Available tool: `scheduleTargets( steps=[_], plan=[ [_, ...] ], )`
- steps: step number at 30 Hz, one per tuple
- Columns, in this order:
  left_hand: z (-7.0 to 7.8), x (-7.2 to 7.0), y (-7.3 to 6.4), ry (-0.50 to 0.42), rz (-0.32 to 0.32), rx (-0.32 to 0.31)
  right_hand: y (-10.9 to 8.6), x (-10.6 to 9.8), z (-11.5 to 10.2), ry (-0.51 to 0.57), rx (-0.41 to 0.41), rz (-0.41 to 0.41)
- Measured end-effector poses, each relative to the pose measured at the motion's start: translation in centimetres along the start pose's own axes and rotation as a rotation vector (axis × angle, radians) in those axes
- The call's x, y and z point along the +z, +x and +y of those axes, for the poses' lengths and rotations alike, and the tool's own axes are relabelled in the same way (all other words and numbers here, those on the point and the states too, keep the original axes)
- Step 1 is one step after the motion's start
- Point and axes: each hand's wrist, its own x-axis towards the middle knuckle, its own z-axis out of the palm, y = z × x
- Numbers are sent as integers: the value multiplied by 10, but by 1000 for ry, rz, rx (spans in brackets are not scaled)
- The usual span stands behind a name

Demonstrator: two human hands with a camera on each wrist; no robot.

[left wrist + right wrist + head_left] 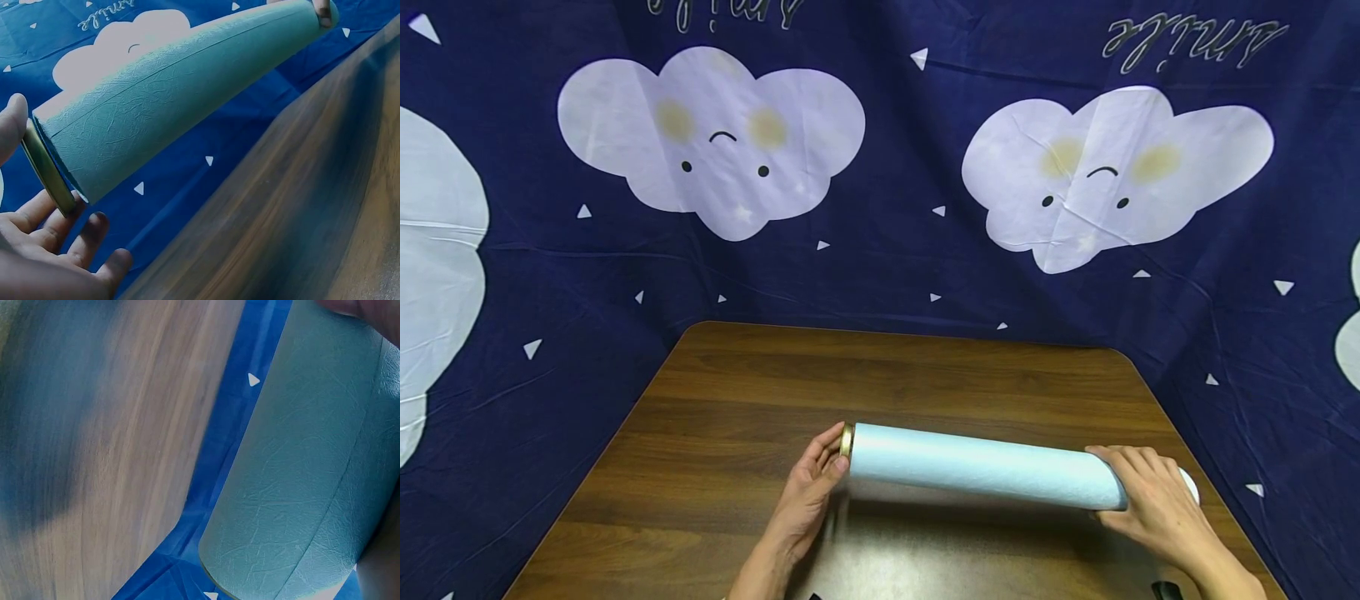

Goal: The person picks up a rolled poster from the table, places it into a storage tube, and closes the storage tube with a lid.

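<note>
A long pale blue tube (985,467) with a creased, leather-like surface is held level above the wooden table. At its left end is a gold cap (847,440), with a thin dark line between it and the tube in the left wrist view. My left hand (808,492) pinches this cap between thumb and fingers, its other fingers spread below. Near the tube's other end, my right hand (1153,500) grips it from above, fingers over the far side. A white rounded end (1190,487) shows past the right hand; the rest is hidden.
The brown wooden table (880,375) has rounded far corners. Behind it hangs a dark blue cloth (895,275) with clouds and triangles. A small black object (1167,590) lies at the lower right, and another dark bit (815,597) shows at the bottom edge.
</note>
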Motion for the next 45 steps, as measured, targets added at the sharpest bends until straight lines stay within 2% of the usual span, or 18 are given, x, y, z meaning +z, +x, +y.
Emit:
scheduleTargets(
  steps=[26,37,41,45],
  plan=[
    [-1,4,-2,5,-50,-35,-2,0,0,22,-7,-4],
    [-1,2,-4,38,-38,-30,-2,0,0,21,-9,3],
    [2,-3,-6,69,-90,-26,-2,0,1,22,-7,0],
    [7,-10,-6,183,-131,-29,-2,-1,2,21,-11,2]
  ],
)
